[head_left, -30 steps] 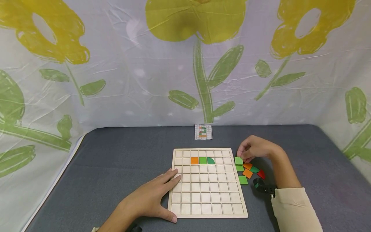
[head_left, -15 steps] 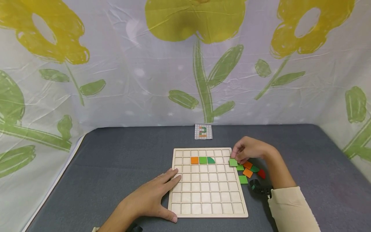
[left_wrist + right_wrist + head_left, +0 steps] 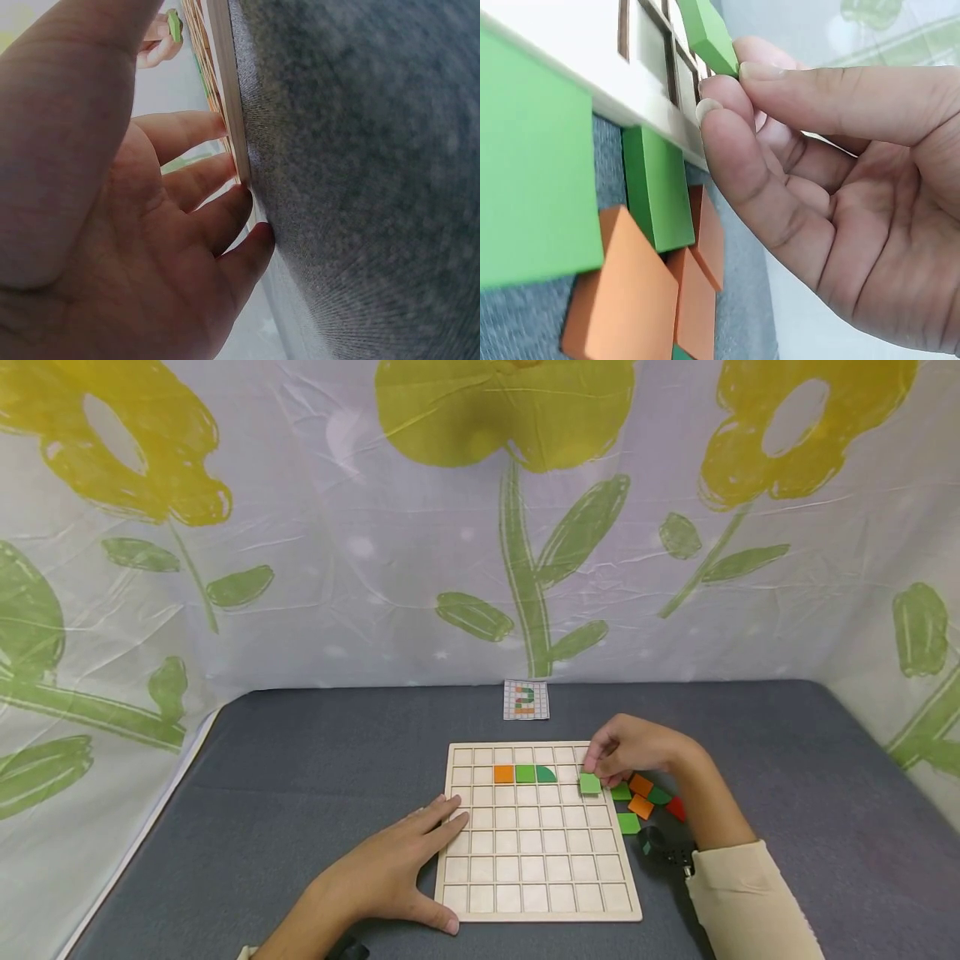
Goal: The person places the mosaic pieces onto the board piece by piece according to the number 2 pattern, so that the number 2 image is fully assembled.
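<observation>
My right hand (image 3: 633, 749) pinches a light green square tile (image 3: 590, 784) between thumb and fingertips, held over the right side of the wooden grid board (image 3: 517, 893). In the right wrist view the green tile (image 3: 707, 36) is gripped by one corner. My left hand (image 3: 401, 868) lies with spread, straight fingers at the board's left edge, two fingertips on its rim; the left wrist view shows the fingers (image 3: 199, 180) against the edge. In the board's second row sit an orange square (image 3: 504, 774), a green square (image 3: 525, 774) and a dark green quarter-circle (image 3: 546, 774).
Right of the board lie loose pieces: green squares (image 3: 628, 824), orange squares (image 3: 641, 807), a dark green rounded piece (image 3: 659, 797) and a red piece (image 3: 677, 809). A small pattern card (image 3: 526, 700) with a coloured figure stands behind the board, near the flowered curtain (image 3: 337, 568).
My right hand has moved left with the green tile, from beside the board's right edge to over its right columns. The left hand has stayed in place.
</observation>
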Demonstrator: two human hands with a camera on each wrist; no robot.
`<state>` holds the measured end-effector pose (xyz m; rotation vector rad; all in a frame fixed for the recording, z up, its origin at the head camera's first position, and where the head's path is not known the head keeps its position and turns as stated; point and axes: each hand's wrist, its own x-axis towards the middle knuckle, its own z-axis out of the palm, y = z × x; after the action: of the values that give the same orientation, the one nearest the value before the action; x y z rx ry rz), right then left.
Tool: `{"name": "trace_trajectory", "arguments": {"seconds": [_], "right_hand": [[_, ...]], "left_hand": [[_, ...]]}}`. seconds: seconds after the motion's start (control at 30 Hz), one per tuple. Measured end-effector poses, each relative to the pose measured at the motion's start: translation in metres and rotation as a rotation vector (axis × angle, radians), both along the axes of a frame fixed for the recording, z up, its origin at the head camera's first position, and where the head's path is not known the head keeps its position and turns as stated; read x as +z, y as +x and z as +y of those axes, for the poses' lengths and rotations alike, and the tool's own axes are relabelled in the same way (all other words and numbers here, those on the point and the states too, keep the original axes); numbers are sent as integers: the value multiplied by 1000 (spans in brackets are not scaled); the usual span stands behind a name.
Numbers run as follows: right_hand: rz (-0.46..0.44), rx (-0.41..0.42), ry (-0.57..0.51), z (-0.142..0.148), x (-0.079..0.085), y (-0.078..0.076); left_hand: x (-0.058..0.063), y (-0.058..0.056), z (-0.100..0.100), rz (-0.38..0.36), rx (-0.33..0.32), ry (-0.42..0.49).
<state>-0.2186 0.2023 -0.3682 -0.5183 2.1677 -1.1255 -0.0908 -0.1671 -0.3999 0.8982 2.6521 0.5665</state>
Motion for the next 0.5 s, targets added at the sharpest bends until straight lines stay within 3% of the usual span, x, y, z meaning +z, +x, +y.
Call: {"name": "trace_trajectory", "arguments": {"seconds": [0.5], "right_hand": [[31,13,-4,-23,-1,5]], "left_hand": [[-1,-1,-1,-11,-4,-1]]}}
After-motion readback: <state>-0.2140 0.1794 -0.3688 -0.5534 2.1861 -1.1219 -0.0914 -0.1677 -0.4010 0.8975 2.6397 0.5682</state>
